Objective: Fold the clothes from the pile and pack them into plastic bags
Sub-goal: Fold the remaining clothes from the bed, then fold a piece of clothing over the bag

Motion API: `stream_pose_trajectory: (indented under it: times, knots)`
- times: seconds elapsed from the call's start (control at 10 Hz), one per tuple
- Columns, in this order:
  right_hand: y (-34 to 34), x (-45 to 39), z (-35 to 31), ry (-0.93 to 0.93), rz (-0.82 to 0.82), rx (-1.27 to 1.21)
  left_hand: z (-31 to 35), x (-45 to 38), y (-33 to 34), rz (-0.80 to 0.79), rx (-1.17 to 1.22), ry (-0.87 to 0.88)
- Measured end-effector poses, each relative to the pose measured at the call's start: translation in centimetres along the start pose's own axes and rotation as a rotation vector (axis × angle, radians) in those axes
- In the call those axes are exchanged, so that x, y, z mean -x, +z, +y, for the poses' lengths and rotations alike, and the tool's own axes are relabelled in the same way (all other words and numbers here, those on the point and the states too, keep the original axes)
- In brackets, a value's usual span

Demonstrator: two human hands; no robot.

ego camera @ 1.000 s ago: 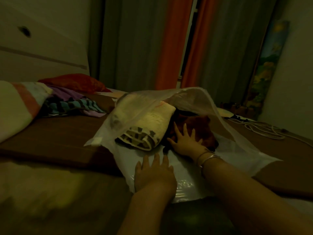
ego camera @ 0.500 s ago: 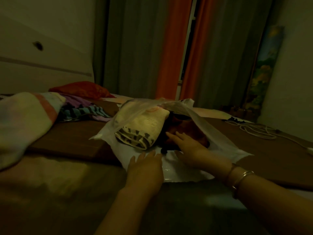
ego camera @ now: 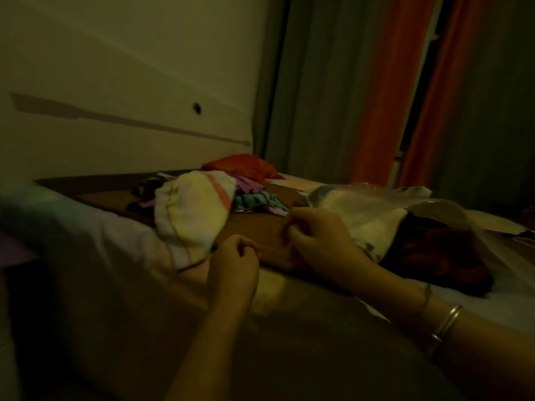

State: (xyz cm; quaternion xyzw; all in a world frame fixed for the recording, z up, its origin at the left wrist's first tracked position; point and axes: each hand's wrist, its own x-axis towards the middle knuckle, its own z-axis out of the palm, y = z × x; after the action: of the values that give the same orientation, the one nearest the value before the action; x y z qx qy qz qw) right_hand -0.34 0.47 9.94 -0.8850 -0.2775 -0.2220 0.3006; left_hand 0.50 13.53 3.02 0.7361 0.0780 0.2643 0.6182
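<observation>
- Dim bedroom: your brown bed (ego camera: 95, 195) runs toward grey and orange curtains (ego camera: 376, 91).
- Your clear plastic bag (ego camera: 451, 215) lies at right, holding a folded cream garment (ego camera: 373, 224) and a dark red one (ego camera: 434, 253); no writing is legible.
- Your clothes pile (ego camera: 208, 204) sits mid-bed.
- Your left hand (ego camera: 234, 264) and right hand (ego camera: 318, 241) hover loosely curled, holding nothing.

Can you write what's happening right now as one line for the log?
stage: between garments | left hand: loosely curled, empty | right hand: curled, grip unclear | plastic bag: holds folded clothes | clothes pile: waiting on bed
</observation>
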Motion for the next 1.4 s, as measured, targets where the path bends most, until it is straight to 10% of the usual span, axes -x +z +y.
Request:
stream_pose_trajectory:
  times: [0.4, 0.5, 1.0, 1.2, 1.4]
  knots:
    - [19.6, -9.6, 2.8, -0.077, -0.27, 0.238, -10.3, -8.2, -9.3, 0.158, -0.128, -0.21]
    - [20.5, -10.1, 2.3, -0.186, -0.048, 0.143, -11.1, -8.4, -9.1, 0.055, -0.26, -0.228]
    - [1.8, 3.3, 1.1, 0.289, 0.139, -0.817, -1.2, -0.9, -4.0, -0.171, -0.526, 0.268]
    - [-4.8, 5.8, 3.0, 0.548, 0.213, -0.906, 4.3, 3.8, -1.4, -0.457, -0.427, 0.388]
    - [-10.3, 10.0, 3.1, 0.357, -0.206, -0.492, 7.5, 6.5, 1.2, -0.631, -0.285, 0.451]
